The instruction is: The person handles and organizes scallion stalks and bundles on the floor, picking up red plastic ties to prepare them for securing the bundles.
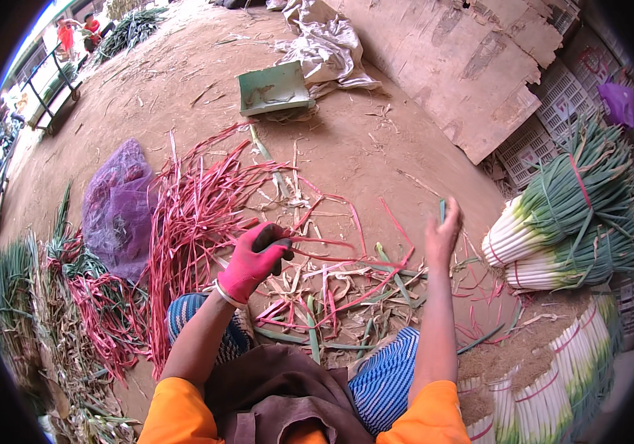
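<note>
My left hand (256, 259), in a pink glove with dark fingertips, is closed on a thin red plastic strip (324, 241) that trails to the right. My bare right hand (443, 235) is raised to the right of it, a little blurred, with thumb and fingers apart. A small green piece (442, 210) shows at its fingers; whether it touches them I cannot tell. To the left of my gloved hand lies a large heap of red strips (195, 196). Loose strips, dry leaves and green scraps (354, 296) cover the ground between my knees.
Tied bundles of green onions (554, 229) lie at the right, with more bundles (554, 385) below. A purple mesh bag (118, 211) and onion stalks (9, 296) are at the left. Ahead are a green tray (274, 90), white sacks (324, 48) and a wooden board (457, 66).
</note>
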Tool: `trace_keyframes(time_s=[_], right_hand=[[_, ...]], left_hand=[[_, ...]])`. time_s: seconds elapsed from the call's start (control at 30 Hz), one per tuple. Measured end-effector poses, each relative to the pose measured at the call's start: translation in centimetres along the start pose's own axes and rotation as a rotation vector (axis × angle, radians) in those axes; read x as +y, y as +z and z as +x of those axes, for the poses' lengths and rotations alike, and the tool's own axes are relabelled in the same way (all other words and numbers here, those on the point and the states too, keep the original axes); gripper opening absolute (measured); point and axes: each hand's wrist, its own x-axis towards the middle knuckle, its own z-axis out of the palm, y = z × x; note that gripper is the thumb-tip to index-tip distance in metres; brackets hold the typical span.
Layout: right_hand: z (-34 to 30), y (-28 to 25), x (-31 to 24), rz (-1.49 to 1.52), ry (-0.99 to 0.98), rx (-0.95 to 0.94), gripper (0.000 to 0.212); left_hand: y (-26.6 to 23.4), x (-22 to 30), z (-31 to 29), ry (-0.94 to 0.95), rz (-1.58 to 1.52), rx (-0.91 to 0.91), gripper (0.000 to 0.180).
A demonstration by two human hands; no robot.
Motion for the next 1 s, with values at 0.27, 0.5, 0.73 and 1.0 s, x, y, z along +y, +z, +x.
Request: trace_keyframes(time_s=[0.27,0.5,0.73,1.0], right_hand=[[-7.4,0.1,-15.5,1.042,0.071,-0.869,0.048],[-7.7,-1.2,-15.9,0.794,0.088,-1.093,0.029],[-7.9,-1.2,-15.6,0.829,0.052,-0.909,0.027],[-6.2,-2.1,-15.2,0.902,0.281,-0.896,0.032]], left_hand=[[1.6,0.5,0.2,-0.122,-0.153,-0.107,0.013],[0.9,1.4,0.2,-0.146,-0.211,-0.097,0.013],[1.0,1.5,0.3,-0.165,-0.288,-0.115,0.015],[0.3,0.5,-0.1,-0.062,-0.094,-0.306,0.019]])
